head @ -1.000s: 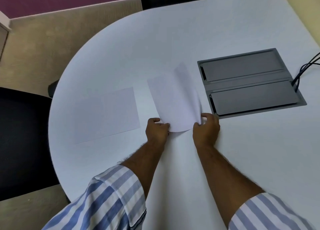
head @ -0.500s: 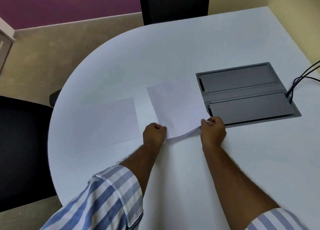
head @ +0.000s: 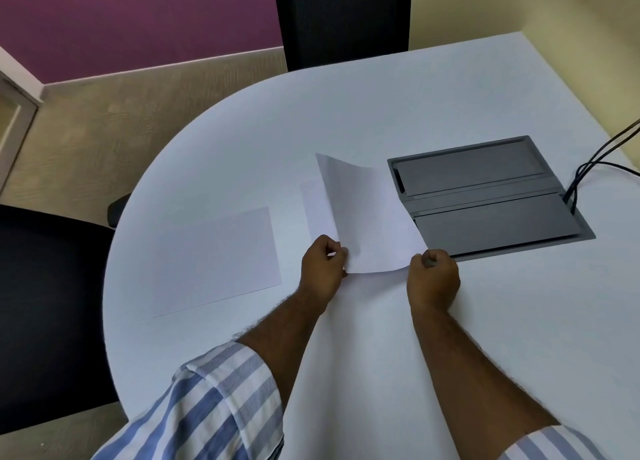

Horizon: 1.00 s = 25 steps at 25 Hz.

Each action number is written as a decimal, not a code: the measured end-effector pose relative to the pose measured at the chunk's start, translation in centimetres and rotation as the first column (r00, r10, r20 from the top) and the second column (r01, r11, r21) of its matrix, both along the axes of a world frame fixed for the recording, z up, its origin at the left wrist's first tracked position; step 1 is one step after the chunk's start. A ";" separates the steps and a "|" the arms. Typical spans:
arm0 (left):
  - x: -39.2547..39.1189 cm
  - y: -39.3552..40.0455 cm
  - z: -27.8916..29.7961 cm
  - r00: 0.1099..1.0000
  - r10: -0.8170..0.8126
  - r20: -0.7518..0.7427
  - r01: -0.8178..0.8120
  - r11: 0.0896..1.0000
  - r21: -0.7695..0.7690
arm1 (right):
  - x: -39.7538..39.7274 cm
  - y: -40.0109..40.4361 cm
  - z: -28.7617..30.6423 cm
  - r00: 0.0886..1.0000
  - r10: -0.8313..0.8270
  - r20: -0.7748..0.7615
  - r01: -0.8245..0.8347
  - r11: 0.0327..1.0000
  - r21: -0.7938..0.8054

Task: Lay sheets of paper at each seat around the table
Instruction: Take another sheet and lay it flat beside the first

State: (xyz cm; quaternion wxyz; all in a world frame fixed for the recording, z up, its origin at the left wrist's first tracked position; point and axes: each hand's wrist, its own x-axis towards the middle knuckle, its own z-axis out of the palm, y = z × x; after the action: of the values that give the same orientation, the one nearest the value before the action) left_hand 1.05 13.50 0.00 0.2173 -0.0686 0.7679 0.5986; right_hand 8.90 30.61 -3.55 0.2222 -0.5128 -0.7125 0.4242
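Light: dim, even, cool bluish cast over the white bench (head: 346, 113)
Shadows: soft, faint beneath the forearms
Glare: mild sheen on the grey panel (head: 485, 196)
Sharpness: soft overall, compression smear on the floor (head: 104, 130)
Distortion: wide-angle bowing towards the edges

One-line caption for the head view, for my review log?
Left hand and right hand pinch a curling top sheet off a small stack, one sheet already flat on the white table.
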 end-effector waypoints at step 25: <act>16.4 -6.2 6.7 0.925 -0.220 0.309 0.096 0.924 0.371 | 20.0 -6.7 12.6 0.836 -0.330 -0.439 0.095 0.874 -0.476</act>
State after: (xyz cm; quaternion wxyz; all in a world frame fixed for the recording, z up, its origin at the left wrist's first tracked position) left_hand 17.43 7.32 6.68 0.4055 -0.0698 0.6023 0.6840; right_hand 28.89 23.95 9.06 0.3283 -0.4971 -0.4520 0.6639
